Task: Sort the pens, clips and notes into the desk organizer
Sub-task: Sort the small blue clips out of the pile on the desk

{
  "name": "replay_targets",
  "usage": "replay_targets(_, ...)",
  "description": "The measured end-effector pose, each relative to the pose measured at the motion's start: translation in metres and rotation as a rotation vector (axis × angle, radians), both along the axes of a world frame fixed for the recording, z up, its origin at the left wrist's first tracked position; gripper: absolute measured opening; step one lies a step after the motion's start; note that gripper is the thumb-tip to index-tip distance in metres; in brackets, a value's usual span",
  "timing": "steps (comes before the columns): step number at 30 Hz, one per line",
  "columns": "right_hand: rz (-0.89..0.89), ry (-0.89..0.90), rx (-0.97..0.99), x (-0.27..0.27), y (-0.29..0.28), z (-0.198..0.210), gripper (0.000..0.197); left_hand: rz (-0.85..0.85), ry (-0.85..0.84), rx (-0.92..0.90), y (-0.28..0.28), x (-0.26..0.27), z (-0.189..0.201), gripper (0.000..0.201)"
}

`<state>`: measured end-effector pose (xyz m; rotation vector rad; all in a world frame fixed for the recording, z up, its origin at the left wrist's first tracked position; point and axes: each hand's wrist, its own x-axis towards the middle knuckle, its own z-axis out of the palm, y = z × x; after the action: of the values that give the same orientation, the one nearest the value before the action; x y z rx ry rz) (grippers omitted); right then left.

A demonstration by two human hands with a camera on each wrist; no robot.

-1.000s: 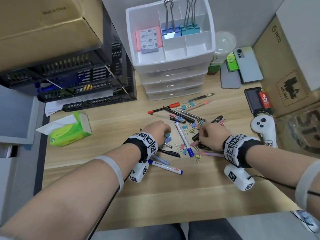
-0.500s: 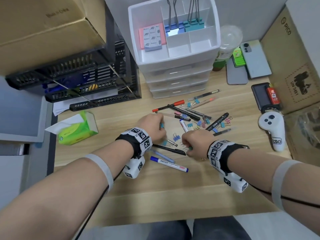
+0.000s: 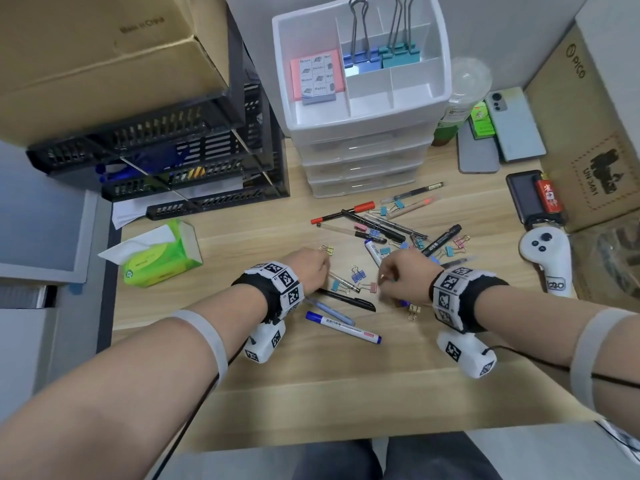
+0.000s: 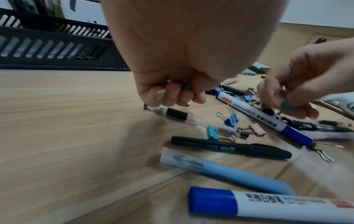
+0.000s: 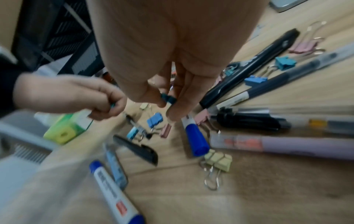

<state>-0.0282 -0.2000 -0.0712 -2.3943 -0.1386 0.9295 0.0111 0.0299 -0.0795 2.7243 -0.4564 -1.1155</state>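
Observation:
Pens and small coloured binder clips lie scattered on the wooden desk (image 3: 242,358) in front of the white desk organizer (image 3: 360,112). Its top tray holds a pink note pad (image 3: 317,77) and large blue and teal clips (image 3: 381,58). My left hand (image 3: 320,271) hovers at the pile's left edge, fingers curled round a small teal clip (image 4: 184,85) just above a clear pen (image 4: 191,119). My right hand (image 3: 386,277) pinches another teal clip (image 5: 167,97) between thumb and fingers. A blue-capped marker (image 3: 343,327) and a black pen (image 3: 346,299) lie between my wrists.
A green tissue pack (image 3: 162,258) sits at the left below a black mesh tray rack (image 3: 173,161). At the right are a white controller (image 3: 547,258), a power bank (image 3: 526,195), phones (image 3: 516,123) and a bottle (image 3: 460,98). Cardboard boxes stand on both sides.
My right hand has shifted left across the pile, closer to my left hand. The left hand stays at the pile's left edge.

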Motion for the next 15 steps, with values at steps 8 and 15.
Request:
replay_targets(8, -0.555, 0.020, 0.151, 0.023, -0.030, -0.005, 0.019, -0.209, -0.059, 0.044, -0.010, -0.006, -0.007, 0.020)
replay_targets(15, -0.232, -0.137, -0.083, 0.029, -0.033, -0.008, 0.011, -0.296, -0.132, 0.017, -0.021, -0.010, -0.003, 0.023)
